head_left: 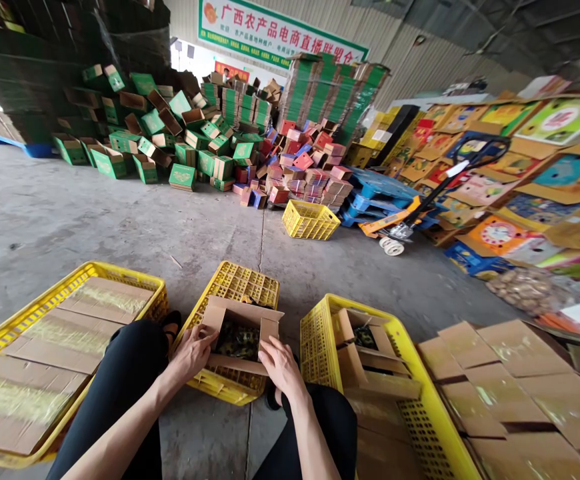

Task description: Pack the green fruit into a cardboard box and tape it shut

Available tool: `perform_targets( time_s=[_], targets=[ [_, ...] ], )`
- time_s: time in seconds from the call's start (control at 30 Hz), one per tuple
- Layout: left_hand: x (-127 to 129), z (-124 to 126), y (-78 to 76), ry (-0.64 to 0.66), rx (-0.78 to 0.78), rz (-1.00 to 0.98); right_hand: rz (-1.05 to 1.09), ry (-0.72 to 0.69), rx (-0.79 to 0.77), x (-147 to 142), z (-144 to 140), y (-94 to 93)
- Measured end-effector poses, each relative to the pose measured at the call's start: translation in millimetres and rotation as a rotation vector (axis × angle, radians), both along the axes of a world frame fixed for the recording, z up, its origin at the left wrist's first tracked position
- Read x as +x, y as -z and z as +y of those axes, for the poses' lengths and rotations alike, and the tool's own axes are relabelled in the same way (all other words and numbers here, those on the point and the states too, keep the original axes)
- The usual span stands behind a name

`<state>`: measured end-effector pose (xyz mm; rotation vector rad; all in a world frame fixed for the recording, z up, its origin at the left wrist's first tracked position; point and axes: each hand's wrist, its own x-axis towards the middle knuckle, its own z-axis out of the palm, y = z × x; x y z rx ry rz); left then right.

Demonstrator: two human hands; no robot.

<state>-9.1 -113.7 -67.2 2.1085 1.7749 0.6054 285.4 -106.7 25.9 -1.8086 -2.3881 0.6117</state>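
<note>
We find the small open brown cardboard box (240, 337) resting on the upturned yellow plastic crate (235, 293). The left hand (193, 352) and right hand (280, 365) each clasp a near corner of the box, equally close, its long axis running between them.

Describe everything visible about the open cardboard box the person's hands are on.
The cardboard box is small, plain brown corrugated card, with its top flaps open and standing up. Dark, greenish contents show inside, too blurred to identify. It sits upright on an overturned yellow crate between the person's knees. The left hand grips its left side and near corner; the right hand rests on its right front edge. No tape or print is visible on it.
</note>
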Motion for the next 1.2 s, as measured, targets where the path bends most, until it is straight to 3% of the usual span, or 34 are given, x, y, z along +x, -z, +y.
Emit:
perform_targets(
  time_s=[0.17, 0.47, 1.0, 1.2],
  targets=[
    [0, 1, 5.6, -0.014, 0.021, 0.014, 0.004, -0.014, -0.006, 0, 0, 1.0],
    [-2, 3, 1.5, 0.070, 0.001, 0.025, -0.013, -0.007, -0.016, 0, 1, 3.9],
    [-2, 3, 5.1, 0.081, 0.004, 0.032, -0.012, 0.053, -0.085, 4, -1, 7.5],
    [-3, 6, 8.9, 0.069, -0.027, 0.015, 0.026, -0.009, -0.090, 10, -3, 9.0]
  ],
)
